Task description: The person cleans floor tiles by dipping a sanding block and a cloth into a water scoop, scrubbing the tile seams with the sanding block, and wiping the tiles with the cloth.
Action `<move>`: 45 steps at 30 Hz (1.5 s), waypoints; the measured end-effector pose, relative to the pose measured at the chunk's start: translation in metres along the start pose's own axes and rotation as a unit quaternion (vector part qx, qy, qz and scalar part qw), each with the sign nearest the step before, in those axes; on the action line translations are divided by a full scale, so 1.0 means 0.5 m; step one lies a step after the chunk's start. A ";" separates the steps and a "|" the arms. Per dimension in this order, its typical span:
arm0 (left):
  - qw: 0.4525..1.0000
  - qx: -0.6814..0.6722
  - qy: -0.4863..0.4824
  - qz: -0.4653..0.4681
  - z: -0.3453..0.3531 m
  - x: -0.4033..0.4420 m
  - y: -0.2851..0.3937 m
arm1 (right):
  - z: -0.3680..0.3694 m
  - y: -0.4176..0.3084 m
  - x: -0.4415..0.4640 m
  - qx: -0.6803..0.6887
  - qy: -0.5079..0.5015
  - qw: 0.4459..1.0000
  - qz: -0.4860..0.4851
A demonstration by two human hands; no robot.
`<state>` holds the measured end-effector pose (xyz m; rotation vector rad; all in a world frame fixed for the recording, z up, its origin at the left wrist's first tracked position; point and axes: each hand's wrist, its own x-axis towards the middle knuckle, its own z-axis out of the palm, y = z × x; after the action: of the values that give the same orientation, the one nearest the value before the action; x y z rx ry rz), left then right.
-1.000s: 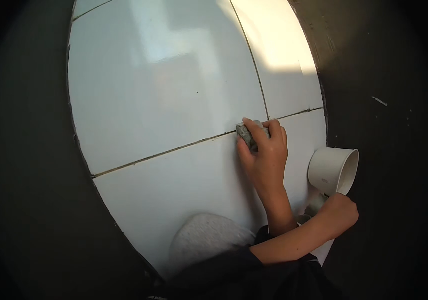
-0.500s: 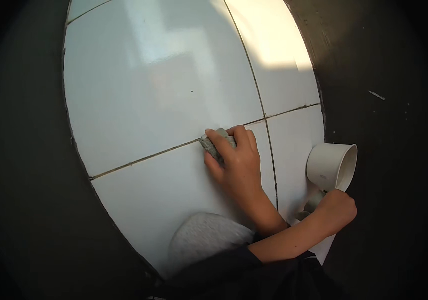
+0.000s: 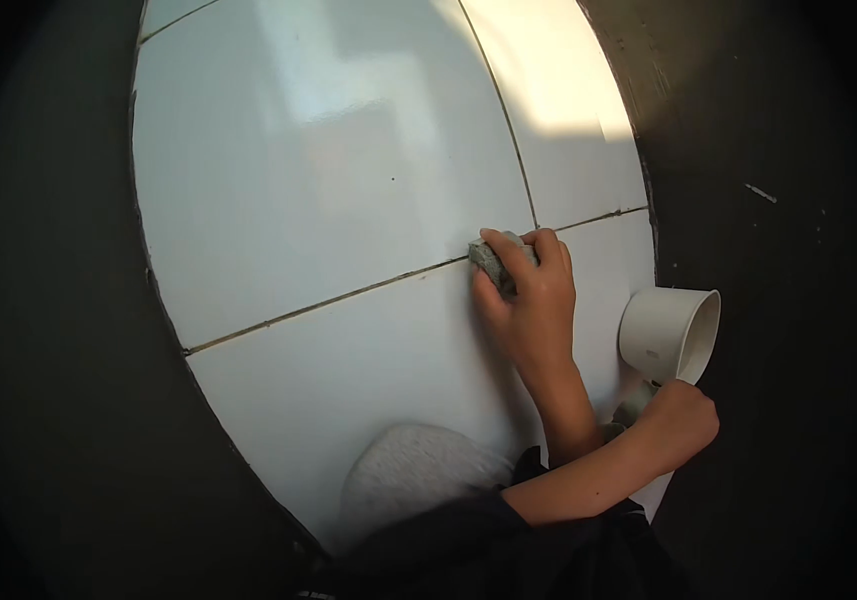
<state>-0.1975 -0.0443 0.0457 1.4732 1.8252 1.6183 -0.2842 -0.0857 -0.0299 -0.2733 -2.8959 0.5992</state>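
Note:
My right hand [image 3: 538,305] is closed around a small grey-green sponge [image 3: 493,258] with a rough surface. It presses the sponge on the dark joint line [image 3: 373,287] between white tiles, just left of where two joints cross. Crossing over my right forearm, my left arm reaches to the right. My left hand [image 3: 683,425] is a fist against the near side of a white mug [image 3: 653,325], apparently gripping it there. The handle, if there is one, is hidden by the fist. The mug's mouth faces right.
Glossy white tiles [image 3: 278,190] form a strip bordered by dark surfaces [image 3: 758,120] on both sides. A light grey rounded shape [image 3: 413,470] lies near my dark sleeves [image 3: 428,545]. Below the mug is a dark grey object [image 3: 634,405], partly hidden.
My right hand has slid the sponge to the right along the joint line, closer to the crossing. My left hand and the mug have stayed almost where they were.

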 end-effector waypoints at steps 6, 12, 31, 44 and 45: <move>1.000 -0.003 -0.005 0.001 -0.011 0.009 0.005 | 0.009 -0.012 -0.003 -0.020 0.028 0.999 0.015; 0.997 -0.072 0.022 -0.022 -0.029 0.009 0.009 | 0.033 -0.088 -0.016 0.038 -0.033 0.998 -0.036; 0.991 -0.118 -0.001 -0.070 -0.013 0.023 0.020 | 0.033 -0.098 -0.016 0.027 -0.030 0.999 -0.012; 0.991 -0.109 0.021 -0.072 -0.016 0.022 0.021 | 0.046 -0.118 -0.018 0.036 -0.033 0.998 -0.043; 0.990 -0.117 0.023 -0.079 -0.017 0.021 0.019 | 0.047 -0.127 -0.016 0.049 -0.040 0.997 -0.040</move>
<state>-0.2037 -0.0422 0.0607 1.1718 1.6610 1.7311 -0.2902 -0.1534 -0.0265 -0.1217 -2.9263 0.7512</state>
